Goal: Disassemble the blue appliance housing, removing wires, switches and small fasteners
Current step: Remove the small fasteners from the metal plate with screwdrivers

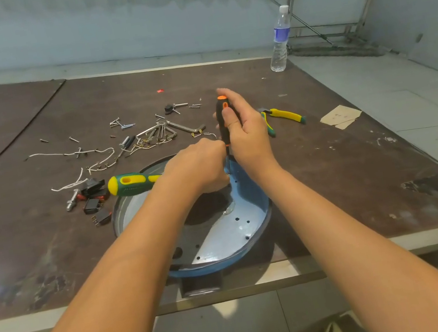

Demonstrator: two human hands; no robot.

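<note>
Blue appliance housing [248,191] is set at the near edge of the table [356,156]. A black-and-orange screwdriver [224,133] is gripped upright by the right hand [248,134], tip in the housing. The left hand [197,166] is curled at its shaft; any hold cannot be told.

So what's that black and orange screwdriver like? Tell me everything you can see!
The black and orange screwdriver stands almost upright over the blue housing. Its handle looks like black plastic with an orange cap, oval inset and collar. A thin dark metal shaft runs down to the housing's inner surface. The right hand grips the handle, thumb along it. The left hand curls beside the shaft's lower end; contact is unclear.
</note>
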